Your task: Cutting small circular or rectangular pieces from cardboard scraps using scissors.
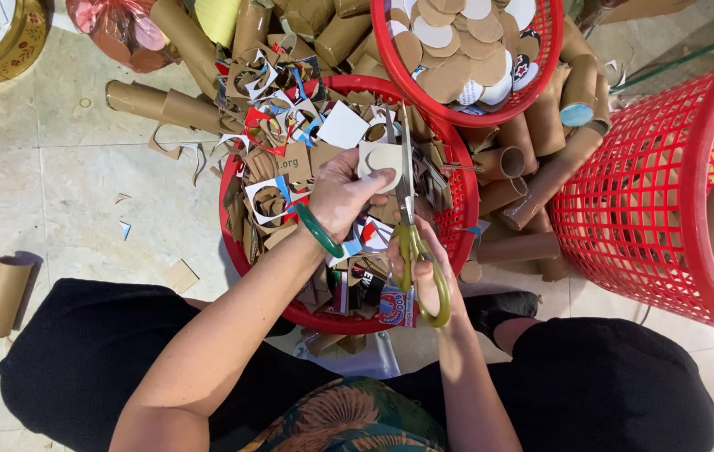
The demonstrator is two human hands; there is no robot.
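My left hand (342, 192), with a green bangle on the wrist, pinches a pale cardboard piece (380, 159) with a rounded cut edge. My right hand (426, 272) grips green-handled scissors (411, 219), whose blades point up and away beside the cardboard piece. Both hands hover over a red round basket (464, 201) full of cardboard scraps with cut-out holes.
A second red basket (549, 50) at the top holds several cut cardboard discs. A tall red mesh bin (667, 192) stands at the right. Brown cardboard tubes (164, 105) lie around the baskets, and one tube (1, 295) lies on the tiled floor at left. My knees in black frame the bottom.
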